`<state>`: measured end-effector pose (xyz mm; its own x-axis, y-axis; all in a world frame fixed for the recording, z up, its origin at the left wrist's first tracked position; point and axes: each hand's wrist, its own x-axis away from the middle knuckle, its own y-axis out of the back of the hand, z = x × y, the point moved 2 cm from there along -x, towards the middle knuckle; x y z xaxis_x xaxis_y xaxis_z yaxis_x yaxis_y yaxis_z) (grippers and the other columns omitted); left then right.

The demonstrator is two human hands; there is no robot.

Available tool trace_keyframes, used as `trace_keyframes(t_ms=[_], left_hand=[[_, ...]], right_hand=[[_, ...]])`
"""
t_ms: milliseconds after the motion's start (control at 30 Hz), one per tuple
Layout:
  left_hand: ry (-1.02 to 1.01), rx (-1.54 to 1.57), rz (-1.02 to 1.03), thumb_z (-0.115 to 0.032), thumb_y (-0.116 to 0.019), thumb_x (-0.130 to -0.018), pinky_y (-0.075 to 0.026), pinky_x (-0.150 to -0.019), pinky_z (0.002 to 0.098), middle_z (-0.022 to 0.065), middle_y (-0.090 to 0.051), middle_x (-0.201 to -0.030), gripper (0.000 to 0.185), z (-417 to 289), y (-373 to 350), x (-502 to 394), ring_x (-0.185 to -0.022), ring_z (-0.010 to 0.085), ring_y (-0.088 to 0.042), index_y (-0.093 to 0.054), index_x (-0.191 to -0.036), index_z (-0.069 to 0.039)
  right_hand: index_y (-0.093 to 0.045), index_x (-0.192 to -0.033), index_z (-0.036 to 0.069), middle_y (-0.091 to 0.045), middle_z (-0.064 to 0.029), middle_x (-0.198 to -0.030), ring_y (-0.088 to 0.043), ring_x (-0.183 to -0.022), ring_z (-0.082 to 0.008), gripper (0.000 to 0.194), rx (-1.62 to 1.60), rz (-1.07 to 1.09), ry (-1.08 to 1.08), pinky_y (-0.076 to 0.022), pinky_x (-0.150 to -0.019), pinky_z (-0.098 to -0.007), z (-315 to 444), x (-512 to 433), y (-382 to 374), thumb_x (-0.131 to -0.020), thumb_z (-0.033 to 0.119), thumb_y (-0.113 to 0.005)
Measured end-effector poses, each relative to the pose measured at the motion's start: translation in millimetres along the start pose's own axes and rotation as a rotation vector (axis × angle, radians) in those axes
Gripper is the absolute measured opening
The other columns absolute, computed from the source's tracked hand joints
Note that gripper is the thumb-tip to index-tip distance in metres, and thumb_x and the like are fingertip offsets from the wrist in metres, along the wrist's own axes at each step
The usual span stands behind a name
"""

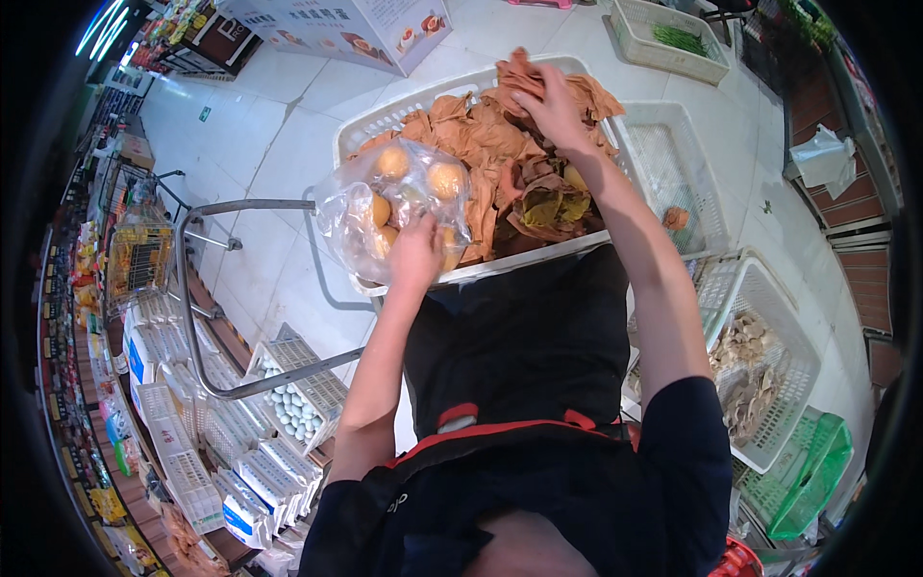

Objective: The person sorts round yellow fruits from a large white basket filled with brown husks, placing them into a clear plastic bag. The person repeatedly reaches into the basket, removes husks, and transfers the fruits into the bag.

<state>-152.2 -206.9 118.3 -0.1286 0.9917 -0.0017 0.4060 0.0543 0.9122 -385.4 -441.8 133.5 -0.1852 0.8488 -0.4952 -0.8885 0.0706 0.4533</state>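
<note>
A white perforated plastic crate (476, 272) in front of me is heaped with crumpled brown wrapping paper (461, 133). Over the crate's left end lies a clear plastic bag (339, 202) holding several round orange-yellow fruits (445, 180). My left hand (418, 252) is at the near side of this bag, its fingers closed on the film. At the far right corner, my right hand (554, 108) grips a crumpled piece of brown paper (519, 76); whether fruit is inside it is hidden. A yellowish fruit (575, 177) shows among loose wrappers nearer my right forearm.
A bent metal tube handle (189, 288) rises left of the crate. A basket of pale eggs (292, 411) and white packages (267, 483) stand lower left. On the right are a mesh crate (660, 137), a mushroom crate (800, 360) and a green plastic bag (811, 476).
</note>
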Motion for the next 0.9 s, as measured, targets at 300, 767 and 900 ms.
trace_keyframes(t_ms=[300, 767, 900], left_hand=[[0.338, -0.009, -0.177, -0.026, -0.05, -0.098, -0.05, -0.082, 0.0497, 0.0212, -0.066, -0.103, 0.028, 88.1, 13.8, 26.6, -0.095, 0.0429, -0.063, -0.06, -0.117, -0.008], [0.307, 0.142, -0.416, -0.008, -0.058, -0.093, -0.046, -0.067, 0.047, 0.0217, -0.061, -0.082, 0.011, 115.8, 41.7, 30.0, -0.077, 0.0419, -0.06, -0.049, -0.096, -0.003], [0.254, 0.115, -0.434, -0.009, -0.059, -0.093, -0.045, -0.067, 0.0457, 0.0211, -0.061, -0.08, 0.012, 118.7, 42.5, 29.9, -0.074, 0.0402, -0.06, -0.049, -0.095, -0.002]], right_hand=[[-0.047, -0.141, 0.021, -0.038, -0.0222, -0.146, -0.041, -0.133, -0.0399, 0.084, 0.062, 0.962, -0.143, -0.0355, -0.108, -0.0504, 33.0, 68.8, -72.2, -0.07, 0.054, -0.077], [-0.064, -0.098, 0.013, -0.057, -0.0115, -0.101, -0.053, -0.098, -0.0354, 0.025, 0.485, 0.341, 0.222, -0.0466, -0.081, -0.0422, 22.9, 159.9, 28.3, -0.073, 0.009, -0.067], [-0.063, -0.097, 0.007, -0.059, -0.0135, -0.093, -0.056, -0.095, -0.0361, 0.028, 0.368, 0.381, 0.013, -0.0487, -0.082, -0.0419, -9.5, 132.2, 41.8, -0.07, 0.009, -0.07]])
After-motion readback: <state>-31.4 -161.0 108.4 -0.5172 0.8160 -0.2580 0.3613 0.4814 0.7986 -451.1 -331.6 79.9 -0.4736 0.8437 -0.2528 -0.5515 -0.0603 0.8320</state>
